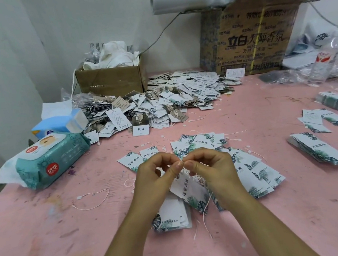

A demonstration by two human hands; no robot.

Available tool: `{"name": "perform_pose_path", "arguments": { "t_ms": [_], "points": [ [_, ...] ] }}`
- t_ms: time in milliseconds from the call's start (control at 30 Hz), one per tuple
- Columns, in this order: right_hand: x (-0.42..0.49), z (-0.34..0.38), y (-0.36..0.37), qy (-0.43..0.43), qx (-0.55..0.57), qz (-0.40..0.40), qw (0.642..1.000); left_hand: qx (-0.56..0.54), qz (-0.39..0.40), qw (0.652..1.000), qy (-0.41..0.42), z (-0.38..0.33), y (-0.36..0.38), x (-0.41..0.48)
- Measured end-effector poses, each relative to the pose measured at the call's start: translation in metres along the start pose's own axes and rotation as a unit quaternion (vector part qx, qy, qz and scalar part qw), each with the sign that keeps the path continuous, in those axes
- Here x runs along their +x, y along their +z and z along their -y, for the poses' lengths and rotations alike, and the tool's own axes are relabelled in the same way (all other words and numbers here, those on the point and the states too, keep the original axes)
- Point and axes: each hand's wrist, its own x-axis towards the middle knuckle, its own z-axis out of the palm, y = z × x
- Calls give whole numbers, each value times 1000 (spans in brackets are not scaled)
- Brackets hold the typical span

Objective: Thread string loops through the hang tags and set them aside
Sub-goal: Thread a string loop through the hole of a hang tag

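Left hand and right hand were together, fingertip to fingertip, each pinching what appeared to be a thin string at the top of a hang tag dangling between them. Beneath lay loose tags on the pink table; a strung heap sat beyond, a wipes pack at left

Top of hang tag behind fingers
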Motion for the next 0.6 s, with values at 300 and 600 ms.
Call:
{"name": "perform_pose_path", "arguments": {
  "t_ms": [300, 600],
  "points": [
    [0, 0, 1, -28, 41, 30, 998, -71, 50, 996, -16, -2, -3, 1],
    [0, -3, 5, -32, 54, 9, 998, -79, 47, 995, -29, 2, -3, 1]
  ]
}}
